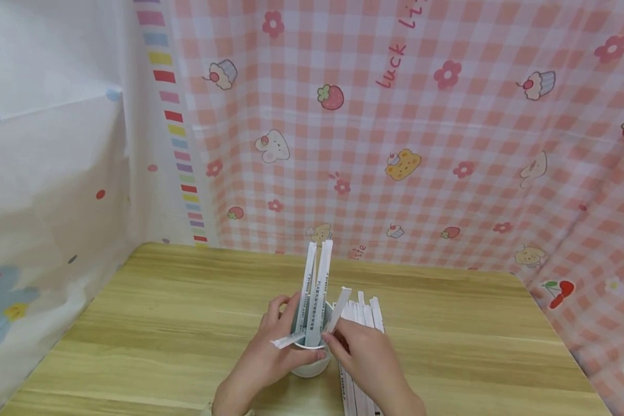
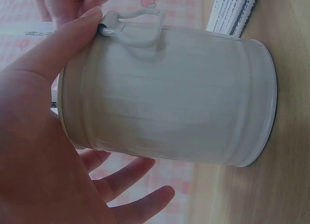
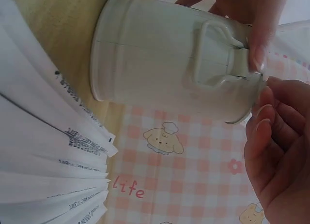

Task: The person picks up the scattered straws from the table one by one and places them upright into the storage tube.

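A white metal bucket (image 1: 310, 368) with small side handles stands upright on the table. My left hand (image 1: 267, 353) holds it near the rim, thumb on the near side and fingers round the far side. Several paper-wrapped straws (image 1: 318, 294) with printed lettering stand in it, and a short wrapper end (image 1: 288, 340) leans out over the left rim. At the right rim, my right hand (image 1: 366, 353) pinches a wrapped straw (image 1: 339, 310) between thumb and fingers. The right wrist view shows those fingertips touching the bucket's rim; the straw's lower part is hidden.
Beside the bucket, partly under my right forearm, lies a pile of wrapped straws (image 1: 365, 315), seen close up in the right wrist view as white wrappers (image 3: 48, 127). The wooden table (image 1: 478, 341) meets a pink checked cloth (image 1: 447, 144) at the back.
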Motion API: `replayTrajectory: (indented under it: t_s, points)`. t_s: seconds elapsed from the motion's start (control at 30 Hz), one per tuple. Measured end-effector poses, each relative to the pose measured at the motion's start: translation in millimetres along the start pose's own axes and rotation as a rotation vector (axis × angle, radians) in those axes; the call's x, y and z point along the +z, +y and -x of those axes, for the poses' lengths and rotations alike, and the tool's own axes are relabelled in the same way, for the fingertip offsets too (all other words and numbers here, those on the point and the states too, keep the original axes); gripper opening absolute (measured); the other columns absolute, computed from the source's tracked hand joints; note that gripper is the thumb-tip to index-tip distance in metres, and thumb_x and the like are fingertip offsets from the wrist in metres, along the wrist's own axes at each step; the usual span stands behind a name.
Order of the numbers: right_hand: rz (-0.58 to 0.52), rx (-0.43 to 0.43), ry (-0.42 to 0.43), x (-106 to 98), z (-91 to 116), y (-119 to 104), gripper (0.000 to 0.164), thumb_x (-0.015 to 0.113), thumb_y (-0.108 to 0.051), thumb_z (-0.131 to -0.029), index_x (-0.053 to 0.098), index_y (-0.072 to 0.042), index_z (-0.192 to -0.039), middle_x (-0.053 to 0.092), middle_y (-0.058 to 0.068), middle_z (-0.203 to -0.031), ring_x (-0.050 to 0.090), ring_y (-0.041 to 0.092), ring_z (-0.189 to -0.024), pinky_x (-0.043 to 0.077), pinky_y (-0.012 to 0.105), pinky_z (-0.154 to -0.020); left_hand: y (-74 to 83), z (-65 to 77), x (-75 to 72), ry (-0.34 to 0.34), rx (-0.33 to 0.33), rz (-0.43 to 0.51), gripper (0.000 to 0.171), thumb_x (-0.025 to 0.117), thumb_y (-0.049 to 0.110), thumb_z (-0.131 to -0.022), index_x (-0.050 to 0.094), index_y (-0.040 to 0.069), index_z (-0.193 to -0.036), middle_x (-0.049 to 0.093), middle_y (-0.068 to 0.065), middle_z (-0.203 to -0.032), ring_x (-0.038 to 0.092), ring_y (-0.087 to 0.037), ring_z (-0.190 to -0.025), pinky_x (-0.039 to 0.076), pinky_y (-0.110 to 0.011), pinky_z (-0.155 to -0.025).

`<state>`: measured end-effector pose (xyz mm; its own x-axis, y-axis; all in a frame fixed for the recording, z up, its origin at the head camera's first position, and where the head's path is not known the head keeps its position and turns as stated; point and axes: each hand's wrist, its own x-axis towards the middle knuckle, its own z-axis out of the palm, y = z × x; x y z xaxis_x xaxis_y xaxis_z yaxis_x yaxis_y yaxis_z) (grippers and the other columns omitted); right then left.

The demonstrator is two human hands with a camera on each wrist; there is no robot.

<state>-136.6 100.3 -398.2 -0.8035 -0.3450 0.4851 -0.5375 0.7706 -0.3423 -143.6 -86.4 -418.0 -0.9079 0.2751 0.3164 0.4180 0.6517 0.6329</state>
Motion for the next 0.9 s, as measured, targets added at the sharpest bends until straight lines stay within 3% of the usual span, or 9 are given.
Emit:
replayTrajectory:
  t_s: [0.37,0.47,0.6,0.9]
  points:
    - [-0.006,0.060,-0.126,-8.4,-2.1,5.1,0.015,0.063,-0.032,-0.082,0.053,-0.025,-0.074,0.039,-0.018,-0.056,0.036,-0.001,-0.047,0.032,0.018,-0.044,2.4,-2.0,-1.2,0.001,-0.006,0.030,0.100,0.072,0.053,-0.064,0.019,0.021,-0.143,0.030,-0.010,-0.129,0.038,-0.026,-0.107,0.043,-0.039,-0.079]
    - [-0.006,0.078,-0.112,-14.3,-1.8,8.5,0.009,0.065,-0.029,-0.081,0.058,-0.024,-0.084,0.043,-0.020,-0.059,0.038,-0.002,-0.049,0.033,0.018,-0.047,3.1,-2.4,-1.0,0.001,-0.011,0.025,0.101,0.073,0.051,-0.063,0.019,0.022,-0.143,0.030,-0.010,-0.129,0.037,-0.025,-0.108,0.043,-0.038,-0.079]
    - [-0.013,0.124,-0.064,-23.2,-0.4,15.6,0.015,0.067,-0.026,-0.080,0.062,-0.022,-0.094,0.044,-0.022,-0.060,0.038,-0.003,-0.050,0.034,0.018,-0.048,3.1,-2.7,-0.5,-0.010,-0.030,0.016,0.102,0.074,0.051,-0.063,0.018,0.023,-0.143,0.029,-0.011,-0.130,0.037,-0.026,-0.109,0.043,-0.040,-0.080]
    - [-0.067,0.319,-0.024,-40.0,5.3,43.9,0.016,0.063,-0.026,-0.084,0.063,-0.021,-0.099,0.051,-0.017,-0.065,0.045,0.002,-0.055,0.037,0.022,-0.051,3.7,-1.1,-0.6,0.003,-0.021,0.009,0.100,0.073,0.053,-0.063,0.021,0.021,-0.142,0.030,-0.013,-0.128,0.038,-0.029,-0.108,0.043,-0.043,-0.080]
